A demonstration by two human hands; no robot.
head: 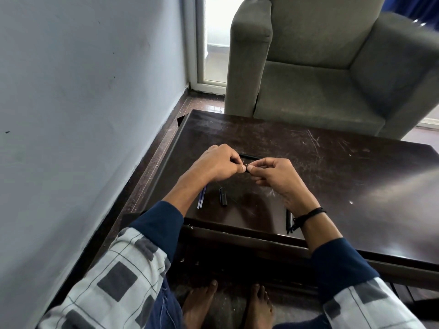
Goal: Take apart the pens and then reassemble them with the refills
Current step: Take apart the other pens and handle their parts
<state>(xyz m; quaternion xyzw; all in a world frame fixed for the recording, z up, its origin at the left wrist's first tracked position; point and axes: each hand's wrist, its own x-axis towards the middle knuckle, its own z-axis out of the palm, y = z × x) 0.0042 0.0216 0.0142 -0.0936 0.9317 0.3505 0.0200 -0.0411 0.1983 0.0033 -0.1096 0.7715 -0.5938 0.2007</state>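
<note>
Checked sleeves (123,269) lowest in view. Left hand (218,165) and right hand (278,176) both pinch one small black pen part (247,168) over the table (344,167). Blue refills (202,197) and a barrel (223,197) lie beneath. Probably mid-disassembly; next, a careful pull apart.

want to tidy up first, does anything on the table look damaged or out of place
The table top is scuffed, with pale scratches toward its far side. One black pen part lies close to the front edge, under the right wrist, and might get knocked off.
</note>
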